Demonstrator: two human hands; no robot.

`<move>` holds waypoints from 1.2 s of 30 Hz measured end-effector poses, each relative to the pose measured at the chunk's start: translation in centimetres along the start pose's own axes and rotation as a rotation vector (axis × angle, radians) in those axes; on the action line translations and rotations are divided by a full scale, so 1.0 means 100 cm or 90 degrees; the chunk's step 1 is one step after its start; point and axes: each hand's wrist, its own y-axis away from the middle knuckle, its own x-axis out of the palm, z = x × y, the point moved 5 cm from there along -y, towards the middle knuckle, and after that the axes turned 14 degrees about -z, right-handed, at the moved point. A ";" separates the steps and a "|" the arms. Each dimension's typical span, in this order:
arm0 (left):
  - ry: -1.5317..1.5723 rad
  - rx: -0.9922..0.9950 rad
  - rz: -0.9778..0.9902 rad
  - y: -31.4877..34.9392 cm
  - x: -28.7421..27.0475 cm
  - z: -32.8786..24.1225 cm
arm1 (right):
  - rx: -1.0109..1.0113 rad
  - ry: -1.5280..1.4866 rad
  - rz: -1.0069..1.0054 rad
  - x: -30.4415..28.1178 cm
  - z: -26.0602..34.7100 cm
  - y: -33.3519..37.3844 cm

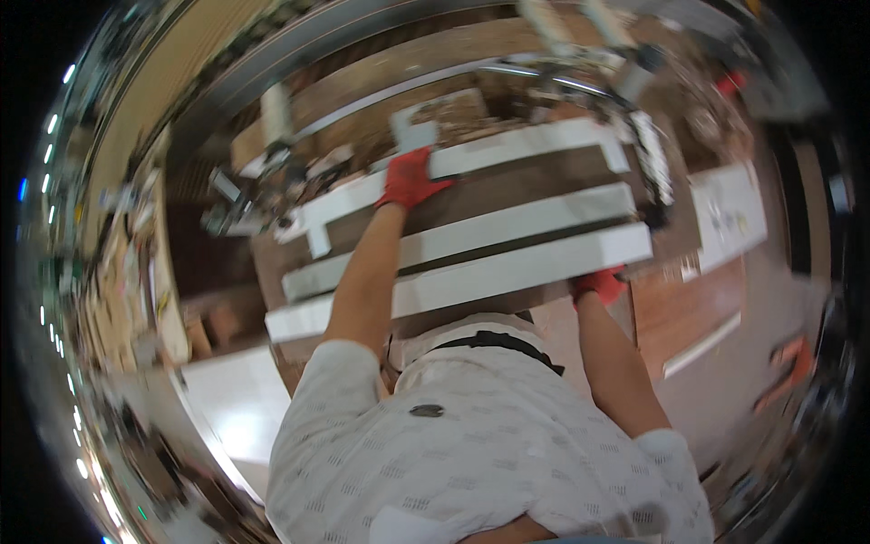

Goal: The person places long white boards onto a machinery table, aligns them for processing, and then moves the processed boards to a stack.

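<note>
My left hand (410, 179), in a red glove, lies across the far white board (517, 145), its thumb stuck out to the right on the near side and its fingers closed over the board. Shorter white end pieces meet that board at both ends. Nearer to me, a middle white strip (526, 222) and a near white board (535, 272) run roughly parallel, with dark gaps between. My right hand (600, 286), also red-gloved, is at the near board's front edge, toward its right end. Its fingers are partly hidden and blurred, so their grip does not show.
Metal clamp-like fittings stand at the left (237, 204) and right (652, 163) of the brown work surface (562, 177). Wood scraps and debris lie behind it. White panels (240, 403) sit low at the left, a brown panel (684, 308) at the right, with an orange tool (793, 367) beyond.
</note>
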 end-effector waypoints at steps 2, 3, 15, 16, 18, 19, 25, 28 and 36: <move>-0.043 0.006 -0.003 0.006 0.002 0.008 | 0.006 -0.005 0.039 -0.023 0.030 0.021; -0.055 -0.004 0.018 0.004 0.002 0.004 | -0.010 0.014 0.012 -0.022 0.027 0.015; -0.126 -0.004 0.064 0.003 0.012 0.006 | 0.007 0.047 -0.045 -0.036 0.036 0.019; -0.131 -0.009 0.071 0.003 0.011 0.007 | 0.020 0.046 -0.019 -0.040 0.041 0.021; -0.127 -0.009 0.067 0.004 0.009 0.005 | 0.033 0.039 0.007 -0.043 0.044 0.024; -0.124 -0.006 0.066 0.004 0.008 0.002 | 0.034 0.033 0.006 -0.044 0.044 0.024; -0.087 0.039 0.008 0.007 0.001 -0.007 | 0.029 0.032 -0.020 -0.034 0.033 0.013; -0.062 0.050 0.024 0.017 0.001 0.008 | 0.017 0.037 -0.027 -0.038 0.039 0.017; -0.097 0.076 0.011 0.027 0.002 0.019 | -0.007 0.057 -0.031 -0.029 0.028 0.008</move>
